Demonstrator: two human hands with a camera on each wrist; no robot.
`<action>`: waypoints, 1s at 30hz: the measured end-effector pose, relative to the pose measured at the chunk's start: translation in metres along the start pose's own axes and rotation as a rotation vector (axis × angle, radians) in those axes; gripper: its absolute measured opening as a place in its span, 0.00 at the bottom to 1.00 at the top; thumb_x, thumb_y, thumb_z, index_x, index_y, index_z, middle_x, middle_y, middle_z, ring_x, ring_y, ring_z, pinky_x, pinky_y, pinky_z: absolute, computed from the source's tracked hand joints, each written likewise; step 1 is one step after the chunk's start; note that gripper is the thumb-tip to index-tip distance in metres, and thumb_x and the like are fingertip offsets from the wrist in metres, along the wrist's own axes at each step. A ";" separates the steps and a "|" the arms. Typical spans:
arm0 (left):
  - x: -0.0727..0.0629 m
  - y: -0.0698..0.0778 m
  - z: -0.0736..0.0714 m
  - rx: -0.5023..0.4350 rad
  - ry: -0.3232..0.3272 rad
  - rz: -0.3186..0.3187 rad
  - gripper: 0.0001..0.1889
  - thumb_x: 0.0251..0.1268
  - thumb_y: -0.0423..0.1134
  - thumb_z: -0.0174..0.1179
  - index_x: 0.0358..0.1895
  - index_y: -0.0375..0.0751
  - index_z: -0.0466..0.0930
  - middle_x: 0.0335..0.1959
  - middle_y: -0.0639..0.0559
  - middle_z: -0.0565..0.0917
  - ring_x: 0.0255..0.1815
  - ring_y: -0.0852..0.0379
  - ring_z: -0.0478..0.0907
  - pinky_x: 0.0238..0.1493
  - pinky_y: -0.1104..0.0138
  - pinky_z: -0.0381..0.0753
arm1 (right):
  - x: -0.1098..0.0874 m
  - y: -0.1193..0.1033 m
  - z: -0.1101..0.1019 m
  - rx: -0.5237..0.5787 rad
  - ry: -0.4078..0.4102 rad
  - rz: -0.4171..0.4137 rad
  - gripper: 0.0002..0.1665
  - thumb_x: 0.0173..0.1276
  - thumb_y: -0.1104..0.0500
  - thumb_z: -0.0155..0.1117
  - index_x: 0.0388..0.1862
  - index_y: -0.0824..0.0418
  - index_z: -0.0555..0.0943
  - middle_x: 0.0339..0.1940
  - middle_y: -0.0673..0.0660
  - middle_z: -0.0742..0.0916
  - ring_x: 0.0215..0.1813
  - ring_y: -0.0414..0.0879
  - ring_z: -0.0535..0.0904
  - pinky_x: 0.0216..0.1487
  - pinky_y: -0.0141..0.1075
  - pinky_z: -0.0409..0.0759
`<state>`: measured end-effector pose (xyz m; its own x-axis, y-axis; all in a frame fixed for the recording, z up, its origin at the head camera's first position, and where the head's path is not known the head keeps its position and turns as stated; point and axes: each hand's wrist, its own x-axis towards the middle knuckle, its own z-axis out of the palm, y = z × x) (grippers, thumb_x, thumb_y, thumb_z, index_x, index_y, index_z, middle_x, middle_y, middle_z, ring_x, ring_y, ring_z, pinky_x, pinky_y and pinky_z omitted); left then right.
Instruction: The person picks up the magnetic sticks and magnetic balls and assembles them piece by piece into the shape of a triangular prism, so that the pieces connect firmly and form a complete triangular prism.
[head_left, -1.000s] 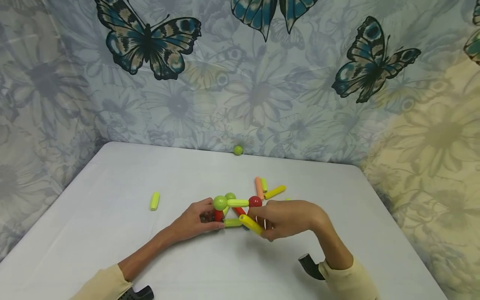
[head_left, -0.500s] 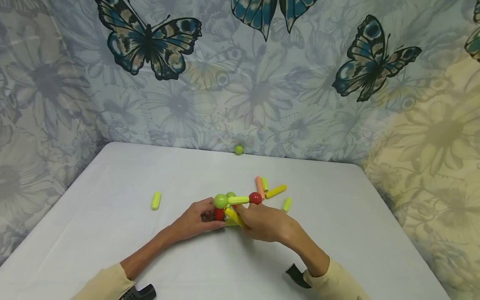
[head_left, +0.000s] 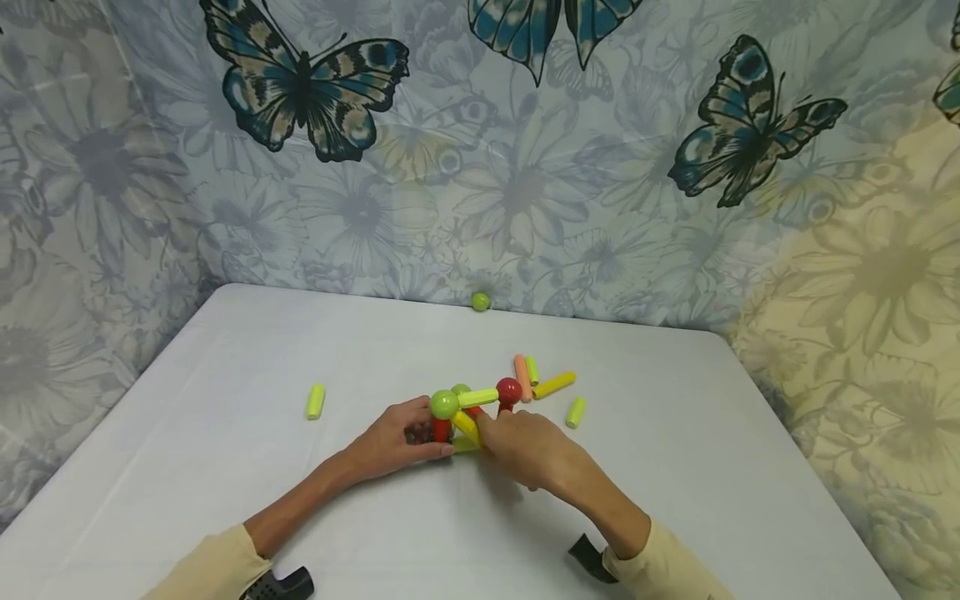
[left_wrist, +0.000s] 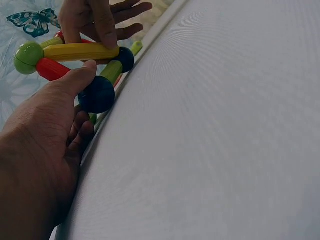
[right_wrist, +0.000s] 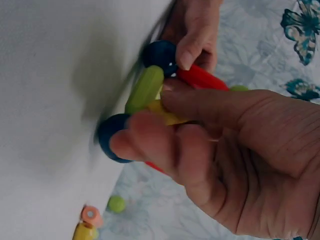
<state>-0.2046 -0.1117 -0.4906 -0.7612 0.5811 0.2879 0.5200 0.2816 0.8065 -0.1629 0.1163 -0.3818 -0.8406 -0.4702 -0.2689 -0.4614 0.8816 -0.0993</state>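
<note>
A frame of balls and rods from a building set stands at mid-table in the head view, with a light green ball and a red ball on top. My left hand grips its near left corner, thumb along the red rod by a dark blue ball. My right hand pinches a yellow rod. That rod slants across the front side, from the green ball toward a second blue ball. A green rod joins the two blue balls. The fingers partly hide the frame's right side.
Beyond my right hand lie an orange rod, another yellow rod and two short green rods, one of them nearer me. A lone green rod lies left. One loose green ball sits at the back edge, against butterfly-patterned cloth.
My right hand has moved left, carrying the yellow rod from the frame's right side to its front, where it slants below the top green ball. My left hand has kept its grip.
</note>
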 end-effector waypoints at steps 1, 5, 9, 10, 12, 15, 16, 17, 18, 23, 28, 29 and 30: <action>0.000 0.000 0.000 0.001 -0.002 -0.003 0.17 0.66 0.46 0.72 0.55 0.47 0.83 0.38 0.56 0.79 0.34 0.66 0.73 0.36 0.74 0.76 | 0.000 0.000 -0.001 -0.003 -0.012 0.009 0.13 0.72 0.58 0.71 0.50 0.59 0.77 0.30 0.56 0.81 0.21 0.44 0.76 0.18 0.30 0.74; 0.002 0.001 -0.001 -0.002 -0.009 -0.009 0.17 0.67 0.46 0.72 0.55 0.47 0.82 0.38 0.57 0.79 0.33 0.67 0.73 0.35 0.74 0.76 | -0.001 0.001 -0.001 -0.036 -0.026 0.010 0.20 0.69 0.60 0.74 0.53 0.57 0.74 0.31 0.57 0.83 0.21 0.45 0.78 0.15 0.30 0.74; 0.002 0.000 -0.001 -0.018 -0.001 0.006 0.18 0.66 0.45 0.72 0.55 0.47 0.82 0.38 0.57 0.80 0.32 0.67 0.73 0.34 0.73 0.76 | 0.002 0.001 0.001 -0.119 0.005 -0.005 0.27 0.66 0.64 0.76 0.57 0.56 0.70 0.28 0.56 0.82 0.22 0.46 0.77 0.19 0.30 0.75; 0.002 0.000 -0.001 -0.021 0.002 0.010 0.18 0.66 0.44 0.73 0.56 0.47 0.82 0.37 0.57 0.80 0.32 0.67 0.73 0.34 0.73 0.76 | 0.003 0.001 0.002 -0.137 0.020 -0.008 0.28 0.65 0.64 0.76 0.57 0.56 0.70 0.27 0.55 0.81 0.22 0.46 0.76 0.20 0.30 0.75; 0.002 0.000 -0.001 -0.023 0.003 0.012 0.18 0.66 0.44 0.73 0.56 0.47 0.82 0.37 0.57 0.80 0.32 0.67 0.73 0.34 0.74 0.76 | 0.005 0.002 0.003 -0.143 0.041 -0.008 0.27 0.66 0.65 0.75 0.58 0.56 0.70 0.25 0.55 0.79 0.21 0.46 0.74 0.22 0.30 0.74; 0.002 -0.002 -0.001 -0.021 -0.004 0.011 0.18 0.67 0.45 0.72 0.56 0.47 0.81 0.36 0.56 0.81 0.31 0.68 0.73 0.34 0.74 0.75 | 0.004 0.005 0.000 -0.051 -0.003 0.006 0.27 0.69 0.62 0.73 0.61 0.56 0.70 0.28 0.55 0.81 0.18 0.45 0.74 0.21 0.31 0.75; 0.002 -0.001 -0.001 -0.020 -0.007 0.012 0.19 0.67 0.45 0.72 0.57 0.47 0.81 0.36 0.56 0.81 0.31 0.68 0.73 0.34 0.74 0.75 | 0.002 0.008 -0.003 0.008 -0.041 0.023 0.28 0.70 0.60 0.73 0.64 0.54 0.70 0.31 0.56 0.82 0.17 0.46 0.76 0.21 0.32 0.76; 0.002 -0.001 0.000 -0.020 -0.010 0.014 0.19 0.67 0.45 0.72 0.58 0.47 0.81 0.36 0.56 0.81 0.31 0.68 0.73 0.34 0.74 0.75 | -0.001 0.011 -0.007 0.079 -0.084 0.039 0.30 0.71 0.59 0.72 0.67 0.53 0.70 0.36 0.57 0.83 0.17 0.47 0.77 0.22 0.33 0.77; 0.003 -0.001 0.001 -0.020 -0.013 0.016 0.19 0.68 0.45 0.71 0.58 0.47 0.81 0.36 0.56 0.81 0.31 0.68 0.73 0.33 0.74 0.75 | -0.004 0.016 -0.012 0.149 -0.129 0.048 0.32 0.72 0.57 0.72 0.70 0.50 0.69 0.38 0.57 0.84 0.17 0.49 0.80 0.24 0.34 0.78; 0.004 -0.002 0.003 -0.013 -0.022 0.023 0.16 0.69 0.46 0.70 0.55 0.48 0.82 0.39 0.57 0.79 0.33 0.67 0.73 0.34 0.74 0.75 | -0.012 0.051 -0.032 0.372 -0.303 0.018 0.16 0.73 0.55 0.70 0.56 0.53 0.79 0.34 0.60 0.87 0.23 0.56 0.87 0.34 0.37 0.81; 0.002 -0.002 0.004 0.022 0.038 0.003 0.10 0.67 0.45 0.72 0.46 0.49 0.84 0.30 0.61 0.74 0.27 0.69 0.67 0.29 0.75 0.67 | 0.003 0.084 -0.027 0.432 -0.289 -0.090 0.18 0.74 0.56 0.69 0.57 0.59 0.75 0.36 0.56 0.88 0.36 0.50 0.89 0.45 0.37 0.83; 0.002 -0.003 0.004 0.037 0.068 0.004 0.10 0.67 0.45 0.72 0.46 0.48 0.84 0.27 0.62 0.72 0.25 0.70 0.66 0.28 0.75 0.65 | 0.008 0.089 -0.024 0.444 -0.286 -0.122 0.22 0.74 0.55 0.68 0.60 0.60 0.72 0.40 0.55 0.88 0.41 0.49 0.88 0.50 0.38 0.83; 0.002 -0.002 0.005 0.048 0.103 0.002 0.11 0.66 0.44 0.73 0.46 0.47 0.84 0.25 0.62 0.71 0.24 0.70 0.65 0.27 0.75 0.64 | 0.012 0.094 -0.021 0.457 -0.288 -0.155 0.25 0.75 0.55 0.68 0.63 0.60 0.70 0.45 0.55 0.87 0.46 0.49 0.87 0.54 0.39 0.83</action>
<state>-0.2058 -0.1077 -0.4942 -0.7946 0.5011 0.3429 0.5375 0.3179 0.7811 -0.2220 0.1925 -0.3739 -0.6322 -0.6217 -0.4623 -0.3496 0.7614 -0.5459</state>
